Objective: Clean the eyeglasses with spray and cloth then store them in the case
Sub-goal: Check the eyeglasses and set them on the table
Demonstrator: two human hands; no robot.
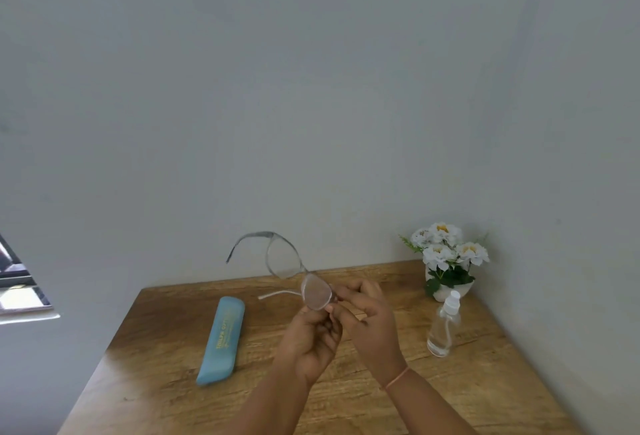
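Clear-framed eyeglasses (284, 261) are raised above the wooden table (166, 348), temples unfolded and pointing left. My left hand (311, 337) grips the near lens from below. My right hand (370, 317) pinches the same lens at its right edge. No cloth is plainly visible between the fingers. A blue glasses case (221, 339) lies shut on the table to the left of my hands. On the right stands a clear spray bottle (443, 327) with a white nozzle.
A white pot of white flowers (446, 261) stands in the table's back right corner, just behind the bottle. The grey wall runs along the table's back and right sides. A window edge (20, 289) shows at far left.
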